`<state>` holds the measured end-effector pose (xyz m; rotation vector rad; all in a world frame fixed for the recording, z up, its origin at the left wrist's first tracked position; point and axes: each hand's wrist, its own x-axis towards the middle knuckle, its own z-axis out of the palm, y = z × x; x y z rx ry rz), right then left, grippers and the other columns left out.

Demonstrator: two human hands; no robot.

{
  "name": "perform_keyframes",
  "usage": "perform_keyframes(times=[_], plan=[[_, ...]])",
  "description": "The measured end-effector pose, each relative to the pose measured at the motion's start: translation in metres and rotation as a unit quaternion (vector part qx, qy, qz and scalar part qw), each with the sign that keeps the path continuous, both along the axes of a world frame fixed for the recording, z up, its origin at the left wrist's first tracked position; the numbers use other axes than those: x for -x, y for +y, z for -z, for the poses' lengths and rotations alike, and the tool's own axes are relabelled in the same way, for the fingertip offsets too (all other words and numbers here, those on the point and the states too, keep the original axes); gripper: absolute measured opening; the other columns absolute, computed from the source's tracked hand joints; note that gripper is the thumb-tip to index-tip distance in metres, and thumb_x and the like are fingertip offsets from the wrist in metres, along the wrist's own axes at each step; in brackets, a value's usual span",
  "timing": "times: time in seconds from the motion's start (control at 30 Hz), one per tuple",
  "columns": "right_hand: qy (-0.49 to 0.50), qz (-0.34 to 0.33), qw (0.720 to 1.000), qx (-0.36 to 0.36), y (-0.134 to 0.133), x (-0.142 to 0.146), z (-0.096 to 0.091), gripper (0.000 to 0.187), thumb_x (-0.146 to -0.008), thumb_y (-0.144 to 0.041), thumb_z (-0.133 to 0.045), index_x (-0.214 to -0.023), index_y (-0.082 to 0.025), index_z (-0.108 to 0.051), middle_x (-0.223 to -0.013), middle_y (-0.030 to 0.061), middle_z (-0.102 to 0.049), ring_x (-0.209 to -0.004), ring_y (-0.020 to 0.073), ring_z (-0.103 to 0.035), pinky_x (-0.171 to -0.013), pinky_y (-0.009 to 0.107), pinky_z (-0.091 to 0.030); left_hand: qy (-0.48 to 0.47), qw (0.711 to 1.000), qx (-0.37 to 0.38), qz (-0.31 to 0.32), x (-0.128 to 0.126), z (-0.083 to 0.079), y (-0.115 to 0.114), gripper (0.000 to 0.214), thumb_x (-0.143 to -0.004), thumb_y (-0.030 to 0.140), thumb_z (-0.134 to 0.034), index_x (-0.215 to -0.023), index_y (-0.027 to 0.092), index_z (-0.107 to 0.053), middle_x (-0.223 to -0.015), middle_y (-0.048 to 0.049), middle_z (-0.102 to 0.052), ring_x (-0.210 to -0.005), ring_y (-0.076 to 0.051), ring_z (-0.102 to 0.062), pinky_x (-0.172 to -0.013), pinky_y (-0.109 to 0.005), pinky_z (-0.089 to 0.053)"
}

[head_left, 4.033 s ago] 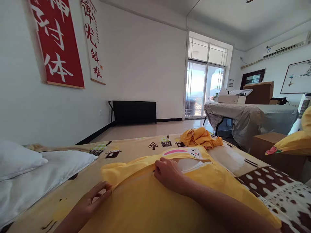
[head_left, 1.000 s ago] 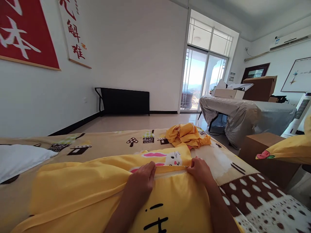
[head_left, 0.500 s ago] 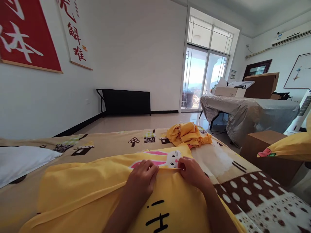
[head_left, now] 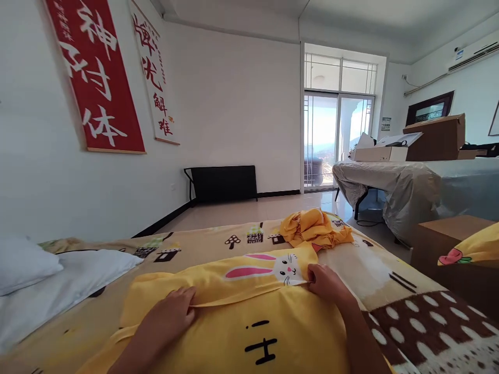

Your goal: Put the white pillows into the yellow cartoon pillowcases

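A yellow pillowcase (head_left: 249, 322) with a pink-eared rabbit print lies in front of me on the patterned bed blanket (head_left: 390, 291). My left hand (head_left: 171, 314) grips its folded opening edge at the left, fingers curled over the fabric. My right hand (head_left: 325, 283) pinches the same edge at the right, just beside the rabbit's face. The flap between both hands is pulled flat.
A crumpled yellow cloth (head_left: 315, 228) lies further back on the bed. White pillows (head_left: 58, 285) rest at the left. A cardboard box (head_left: 448, 244) with a yellow cushion (head_left: 471, 249) stands at the right, and a plastic-covered table (head_left: 409, 187) beyond it.
My left hand has slid left along the pillowcase edge, away from my right hand. The flap now lies stretched flat, and my view has swung to the left.
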<state>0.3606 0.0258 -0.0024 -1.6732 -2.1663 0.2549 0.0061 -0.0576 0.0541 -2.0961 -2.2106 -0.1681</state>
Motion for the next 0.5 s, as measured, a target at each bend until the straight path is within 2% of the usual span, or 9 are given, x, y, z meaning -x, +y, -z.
perform_keyframes(times=[0.07, 0.13, 0.23, 0.33, 0.43, 0.5], plan=[[-0.013, -0.009, 1.0, 0.005, 0.0, 0.006, 0.001, 0.016, -0.066, -0.006, -0.051, -0.075, -0.017, -0.058, -0.08, 0.003, -0.063, -0.077, 0.016, -0.053, -0.064, 0.025, -0.027, 0.009, 1.0, -0.018, -0.012, 0.025, 0.004, -0.01, 0.028, -0.08, 0.035, -0.036, -0.083, 0.017, -0.059, -0.093, -0.0116, -0.063, -0.093, -0.029, -0.059, -0.078, -0.038, -0.044], [-0.027, -0.026, 0.999, 0.014, -0.002, 0.015, 0.005, 0.018, -0.068, -0.005, -0.049, -0.077, -0.016, -0.06, -0.084, 0.0053, -0.065, -0.082, 0.0193, -0.055, -0.072, 0.029, -0.03, -0.025, 0.999, -0.023, 0.005, 0.047, 0.013, -0.02, 0.036, -0.08, 0.042, -0.034, -0.087, 0.018, -0.061, -0.094, -0.0102, -0.064, -0.092, -0.028, -0.059, -0.079, -0.036, -0.045], [-0.041, -0.054, 0.997, 0.032, -0.01, 0.022, 0.007, 0.02, -0.073, -0.005, -0.045, -0.078, -0.016, -0.062, -0.088, 0.0084, -0.066, -0.087, 0.0232, -0.058, -0.079, 0.036, -0.032, -0.127, 0.991, 0.002, 0.045, 0.081, 0.034, -0.034, 0.036, -0.079, 0.039, -0.032, -0.085, 0.021, -0.062, -0.091, -0.004, -0.068, -0.087, -0.023, -0.06, -0.078, -0.03, -0.047], [-0.046, -0.067, 0.996, 0.031, -0.028, 0.015, -0.003, 0.024, -0.074, -0.003, -0.043, -0.079, -0.016, -0.063, -0.09, 0.0092, -0.067, -0.089, 0.0245, -0.06, -0.084, 0.041, -0.034, -0.185, 0.982, 0.008, 0.026, 0.111, 0.051, -0.046, 0.034, -0.076, 0.035, -0.031, -0.079, 0.023, -0.062, -0.085, -0.001, -0.069, -0.087, -0.023, -0.061, -0.078, -0.03, -0.049], [-0.034, -0.05, 0.997, -0.041, -0.052, 0.016, -0.028, 0.032, -0.082, -0.006, -0.036, -0.096, -0.018, -0.062, -0.104, 0.0102, -0.065, -0.101, 0.0246, -0.058, -0.093, 0.044, -0.03, -0.142, 0.99, -0.025, -0.011, 0.117, 0.046, -0.052, 0.031, -0.077, 0.038, -0.033, -0.073, 0.022, -0.059, -0.081, -0.0032, -0.068, -0.082, -0.023, -0.061, -0.076, -0.031, -0.048], [0.002, -0.028, 0.991, -0.129, -0.062, 0.039, -0.045, 0.034, -0.092, -0.017, -0.029, -0.113, -0.019, -0.056, -0.117, 0.011, -0.06, -0.111, 0.0238, -0.053, -0.099, 0.043, -0.028, -0.116, 0.991, -0.068, -0.023, 0.095, 0.029, -0.048, 0.032, -0.08, 0.038, -0.031, -0.075, 0.021, -0.058, -0.086, -0.0051, -0.067, -0.082, -0.022, -0.061, -0.076, -0.031, -0.048]])
